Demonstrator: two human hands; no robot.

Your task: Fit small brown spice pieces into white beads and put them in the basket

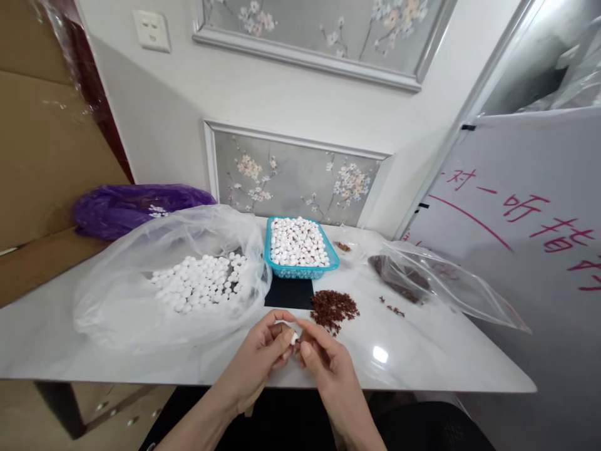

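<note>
Close to the table's front edge, my left hand (pixel 263 354) is closed, pinching a small white ball (pixel 294 339) between thumb and fingers. My right hand (pixel 326 357) meets it there, its thumb and fingertips drawn together by the ball. A dark reddish speck shows beside the ball, but what the right fingers hold is too small to make out. Just beyond my hands lies a pile of small reddish-brown star-shaped pieces (pixel 334 308). Behind that stands a blue plastic basket (pixel 300 272), heaped with white balls that have brown bits among them.
A large clear plastic bag (pixel 117 307) of loose white balls lies open at left, before a purple bag (pixel 136 207) and cardboard (pixel 42 150). A black mat (pixel 288 293) lies below the basket. At right, a zip bag (pixel 451 275) holds brown pieces; few stray bits (pixel 394 309) lie nearby.
</note>
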